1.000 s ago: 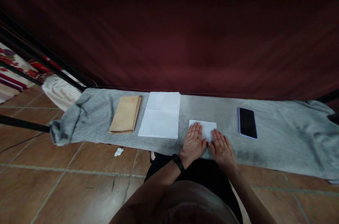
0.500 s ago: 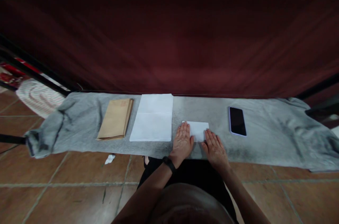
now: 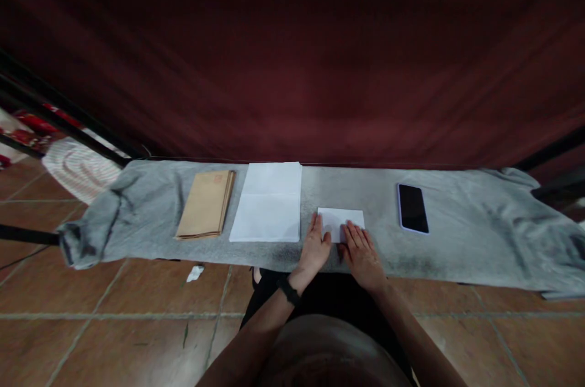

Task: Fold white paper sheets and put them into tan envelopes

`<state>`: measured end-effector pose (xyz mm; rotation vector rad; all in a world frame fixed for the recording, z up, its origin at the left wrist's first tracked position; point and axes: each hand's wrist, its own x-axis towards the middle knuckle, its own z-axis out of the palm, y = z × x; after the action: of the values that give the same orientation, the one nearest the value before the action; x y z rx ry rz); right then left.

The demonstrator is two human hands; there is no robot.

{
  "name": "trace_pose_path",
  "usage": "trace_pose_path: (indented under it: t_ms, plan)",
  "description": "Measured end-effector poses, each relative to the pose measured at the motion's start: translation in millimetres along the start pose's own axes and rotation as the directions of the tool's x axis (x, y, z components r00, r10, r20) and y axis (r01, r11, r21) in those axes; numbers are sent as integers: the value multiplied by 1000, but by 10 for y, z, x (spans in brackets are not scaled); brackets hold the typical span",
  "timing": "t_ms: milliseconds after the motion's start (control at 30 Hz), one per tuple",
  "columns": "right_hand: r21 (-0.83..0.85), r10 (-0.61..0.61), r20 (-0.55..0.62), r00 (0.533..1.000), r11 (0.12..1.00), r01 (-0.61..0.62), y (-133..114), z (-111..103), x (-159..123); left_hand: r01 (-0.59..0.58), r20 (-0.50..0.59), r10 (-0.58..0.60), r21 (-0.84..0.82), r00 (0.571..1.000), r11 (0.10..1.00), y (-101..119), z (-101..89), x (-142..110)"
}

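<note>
A small folded white paper [image 3: 342, 219] lies on the grey cloth [image 3: 457, 241] in front of me. My left hand [image 3: 315, 247] rests flat at the paper's left edge, fingers stretched out. A black band sits on that wrist. My right hand [image 3: 361, 250] lies flat on the paper's near edge, fingers together and extended. To the left of the small paper lies a larger stack of white sheets [image 3: 269, 201], and further left a pile of brown envelopes [image 3: 205, 204].
A black phone [image 3: 412, 208] lies face up on the cloth to the right. A dark red curtain [image 3: 292, 58] hangs behind the cloth. Brown floor tiles [image 3: 114, 314] lie on my side, with a small white scrap [image 3: 195, 273].
The view has shifted a little. Both hands have slid slightly left along the small paper's near edge, so more of its right part shows.
</note>
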<state>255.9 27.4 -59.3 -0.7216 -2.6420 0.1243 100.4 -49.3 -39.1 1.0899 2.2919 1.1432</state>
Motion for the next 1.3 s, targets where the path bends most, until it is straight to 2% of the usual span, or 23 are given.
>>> trace_pose_path:
  t_ms: [67, 133, 467, 567, 667, 733, 767, 867, 933, 967, 1033, 1133, 1200, 1233, 1300]
  plan:
    - [-12, 7, -2, 1000, 1000, -7, -26, 5, -2, 108, 0, -110, -199, 994, 974, 6, -21, 39]
    - [-12, 9, -1, 1000, 1000, -9, -39, -3, 1, 151, -3, -160, -312, 987, 938, 14, -36, 73]
    - [11, 42, -17, 999, 999, -42, -84, -40, 45, 231, 1, -267, -508, 964, 830, 105, -11, 65]
    - [77, 85, -17, 996, 994, -83, -74, -115, 117, 221, 34, -257, -624, 966, 749, 211, -70, 21]
    - [264, 167, -16, 986, 952, -157, -67, -260, 242, 218, 78, -248, -764, 966, 607, 312, -177, 22]
    - [472, 285, -12, 958, 846, -246, -94, -358, 340, 246, 114, -277, -827, 954, 505, 349, -242, 39]
    - [594, 354, 13, 935, 750, -292, -124, -396, 388, 269, 134, -301, -842, 944, 467, 357, -265, 45]
    - [871, 524, 170, 834, 316, -377, -257, -441, 509, 345, 216, -330, -845, 919, 409, 352, -270, 29]
    - [927, 563, 279, 778, 54, -371, -348, -416, 550, 367, 264, -294, -846, 919, 387, 332, -231, -5]
    - [931, 569, 319, 758, -41, -362, -379, -393, 556, 364, 271, -277, -849, 922, 382, 316, -206, -20]
    - [923, 578, 375, 725, -161, -350, -399, -337, 537, 344, 243, -279, -845, 929, 410, 269, -164, -32]
    - [907, 604, 414, 681, -208, -366, -310, -249, 450, 305, 147, -310, -774, 939, 555, 160, -145, 23]
    - [911, 645, 381, 662, -139, -389, -198, -198, 374, 258, 83, -277, -677, 957, 689, 81, -161, 93]
    - [912, 667, 341, 662, -63, -406, -138, -175, 335, 227, 55, -245, -609, 968, 760, 47, -175, 130]
    - [879, 697, 218, 683, 163, -448, -30, -135, 265, 160, 21, -169, -444, 985, 881, -3, -201, 195]
